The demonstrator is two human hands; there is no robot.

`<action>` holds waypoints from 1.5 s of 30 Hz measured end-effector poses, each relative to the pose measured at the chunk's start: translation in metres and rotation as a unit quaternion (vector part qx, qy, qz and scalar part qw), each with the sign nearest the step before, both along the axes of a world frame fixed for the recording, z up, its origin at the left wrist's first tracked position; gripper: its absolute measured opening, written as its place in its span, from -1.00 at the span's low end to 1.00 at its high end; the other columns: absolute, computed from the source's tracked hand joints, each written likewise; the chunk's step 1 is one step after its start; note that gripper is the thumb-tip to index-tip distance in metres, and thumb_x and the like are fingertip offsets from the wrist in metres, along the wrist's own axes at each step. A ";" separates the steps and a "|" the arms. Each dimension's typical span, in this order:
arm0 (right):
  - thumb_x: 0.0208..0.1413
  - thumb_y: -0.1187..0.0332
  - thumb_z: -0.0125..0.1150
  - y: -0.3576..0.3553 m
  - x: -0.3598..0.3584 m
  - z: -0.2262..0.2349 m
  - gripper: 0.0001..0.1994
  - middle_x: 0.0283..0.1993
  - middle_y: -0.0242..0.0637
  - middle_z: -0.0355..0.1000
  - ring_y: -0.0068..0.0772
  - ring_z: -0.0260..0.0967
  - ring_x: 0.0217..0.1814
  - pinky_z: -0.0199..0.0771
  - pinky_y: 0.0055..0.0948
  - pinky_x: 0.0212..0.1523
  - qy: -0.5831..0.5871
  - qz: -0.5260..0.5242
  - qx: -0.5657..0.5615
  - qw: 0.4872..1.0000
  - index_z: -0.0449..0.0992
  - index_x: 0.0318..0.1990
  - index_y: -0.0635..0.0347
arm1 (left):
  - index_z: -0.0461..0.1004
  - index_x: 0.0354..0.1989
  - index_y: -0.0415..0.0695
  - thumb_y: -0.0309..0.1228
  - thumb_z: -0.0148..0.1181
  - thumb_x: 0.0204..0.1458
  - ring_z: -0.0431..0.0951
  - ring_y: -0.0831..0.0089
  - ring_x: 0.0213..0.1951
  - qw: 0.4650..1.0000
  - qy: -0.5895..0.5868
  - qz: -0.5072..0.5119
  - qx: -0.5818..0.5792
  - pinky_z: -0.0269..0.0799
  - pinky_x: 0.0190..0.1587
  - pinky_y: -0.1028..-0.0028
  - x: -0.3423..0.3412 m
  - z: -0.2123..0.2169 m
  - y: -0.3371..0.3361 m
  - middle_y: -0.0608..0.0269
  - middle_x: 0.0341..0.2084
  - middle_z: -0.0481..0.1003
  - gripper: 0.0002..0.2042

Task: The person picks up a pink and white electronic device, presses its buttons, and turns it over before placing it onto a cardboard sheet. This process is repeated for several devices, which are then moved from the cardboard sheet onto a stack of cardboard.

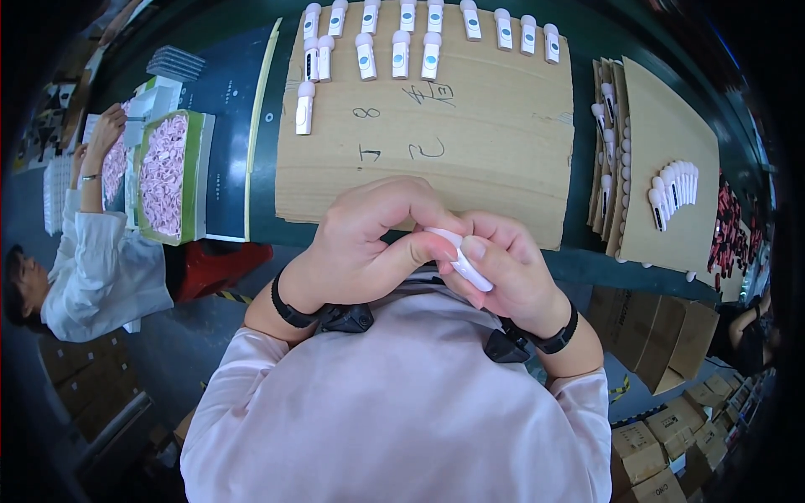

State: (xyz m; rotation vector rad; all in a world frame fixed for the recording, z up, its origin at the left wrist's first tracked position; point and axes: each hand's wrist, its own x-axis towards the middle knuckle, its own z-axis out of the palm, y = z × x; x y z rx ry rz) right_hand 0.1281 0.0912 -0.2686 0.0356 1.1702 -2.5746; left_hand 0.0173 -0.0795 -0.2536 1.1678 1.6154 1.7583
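Note:
Close in front of my chest, both hands hold one small white wand-shaped device [474, 275]. My left hand [373, 239] pinches its upper end between thumb and fingertips. My right hand [516, 272] is closed around its body, with the thumb pressed on the near side; part of the device is hidden by the fingers. Beyond my hands lies a flat cardboard sheet [470, 159] on a dark green table. Along its far edge stand several similar pale devices [401, 57] with rounded heads, many showing a round blue spot. One device [304, 109] lies apart at the left.
Stacked cardboard sheets [679, 142] with more devices [673, 189] stand to the right, beside a heap of red and black parts [734, 230]. At left, a person in a white sleeve [96, 226] works by a green-edged box [201, 176] of pink pieces. Cartons [654, 335] stand below right.

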 end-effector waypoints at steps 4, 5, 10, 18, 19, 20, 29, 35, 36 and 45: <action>0.30 0.18 0.01 0.003 0.002 0.003 -0.66 -0.42 -0.30 0.41 -0.69 0.17 -0.63 0.15 -0.65 -0.57 -0.005 -0.004 0.047 0.999 0.43 -0.16 0.37 | 0.50 -0.25 -0.33 -0.39 0.30 0.08 0.48 0.36 -0.35 1.000 0.006 -0.001 -0.006 0.40 -0.18 0.37 0.000 0.000 0.000 0.12 -0.40 0.51 -0.77; 0.30 0.18 0.01 0.003 0.002 0.003 -0.66 -0.42 -0.30 0.41 -0.69 0.17 -0.63 0.15 -0.65 -0.57 -0.005 -0.003 0.046 0.999 0.43 -0.16 0.37 | 0.50 -0.25 -0.33 -0.39 0.29 0.08 0.48 0.36 -0.35 1.000 0.011 0.003 -0.004 0.40 -0.17 0.36 0.000 -0.001 0.000 0.12 -0.41 0.51 -0.77; 0.28 0.18 0.05 0.004 0.001 0.005 -0.67 -0.41 -0.28 0.41 -0.66 0.26 -0.52 0.22 -0.65 -0.46 -0.026 -0.020 0.004 0.999 0.40 -0.13 0.36 | 0.53 -0.30 -0.25 -0.54 0.30 0.01 0.56 0.40 -0.40 0.997 0.043 0.040 0.049 0.43 -0.31 0.49 -0.003 -0.002 0.005 0.17 -0.43 0.56 -0.89; 0.20 0.38 0.16 0.003 0.010 0.008 -0.76 -0.39 -0.30 0.42 -0.58 0.33 -0.40 0.30 -0.62 -0.39 0.003 -0.164 0.099 0.981 0.38 -0.07 0.33 | 0.49 -0.25 -0.30 -0.44 0.29 0.06 0.46 0.34 -0.27 0.995 0.077 0.062 0.026 0.38 -0.11 0.30 -0.003 0.003 0.003 0.08 -0.32 0.53 -0.82; 0.15 0.45 0.20 -0.001 0.010 0.011 -0.78 -0.37 -0.31 0.44 -0.59 0.33 -0.40 0.32 -0.60 -0.38 0.020 -0.217 0.139 0.966 0.40 -0.08 0.32 | 0.49 -0.25 -0.30 -0.44 0.29 0.06 0.46 0.34 -0.27 0.995 0.077 0.062 0.026 0.38 -0.11 0.30 -0.003 0.002 0.003 0.08 -0.32 0.53 -0.82; 0.11 0.53 0.25 -0.002 0.009 0.014 -0.78 -0.35 -0.32 0.46 -0.60 0.34 -0.41 0.34 -0.59 -0.38 0.037 -0.270 0.179 0.945 0.43 -0.10 0.31 | 0.50 -0.24 -0.29 -0.48 0.29 0.03 0.46 0.34 -0.26 0.994 0.093 0.061 0.015 0.38 -0.11 0.31 -0.004 0.001 0.004 0.09 -0.32 0.52 -0.82; -0.19 0.61 0.42 0.000 -0.007 0.020 -0.67 -0.41 -0.30 0.44 -0.44 0.32 -0.45 0.30 -0.51 -0.44 0.331 -0.271 0.547 0.719 0.53 -0.19 0.26 | 0.56 -0.17 -0.21 -0.63 0.30 -0.22 0.47 0.33 -0.22 0.964 0.242 0.075 -0.078 0.37 -0.16 0.43 -0.007 0.003 0.001 0.14 -0.39 0.48 -0.66; -0.08 0.62 0.32 0.009 0.006 0.017 -0.71 -0.38 -0.28 0.43 -0.45 0.29 -0.40 0.29 -0.55 -0.40 0.294 -0.246 0.528 0.758 0.50 -0.14 0.32 | 0.57 -0.32 -0.13 -0.56 0.34 -0.22 0.48 0.27 -0.41 0.945 0.270 0.167 -0.073 0.32 -0.30 0.36 -0.023 -0.001 -0.006 0.24 -0.50 0.47 -0.78; -0.02 0.64 0.27 0.011 0.009 0.015 -0.74 -0.37 -0.25 0.42 -0.46 0.29 -0.36 0.29 -0.57 -0.37 0.278 -0.237 0.526 0.768 0.48 -0.13 0.35 | 0.57 -0.31 -0.12 -0.55 0.34 -0.21 0.48 0.27 -0.40 0.919 0.331 0.192 -0.095 0.33 -0.28 0.36 -0.031 -0.002 -0.011 0.25 -0.49 0.48 -0.77; 0.00 0.66 0.22 0.011 0.023 0.002 -0.78 -0.37 -0.26 0.42 -0.47 0.29 -0.37 0.29 -0.58 -0.38 0.239 -0.252 0.526 0.776 0.47 -0.16 0.37 | 0.52 -0.23 -0.08 -0.48 0.33 -0.17 0.51 0.29 -0.29 0.741 0.553 0.279 -0.261 0.32 -0.13 0.32 -0.078 -0.021 -0.030 0.30 -0.43 0.51 -0.74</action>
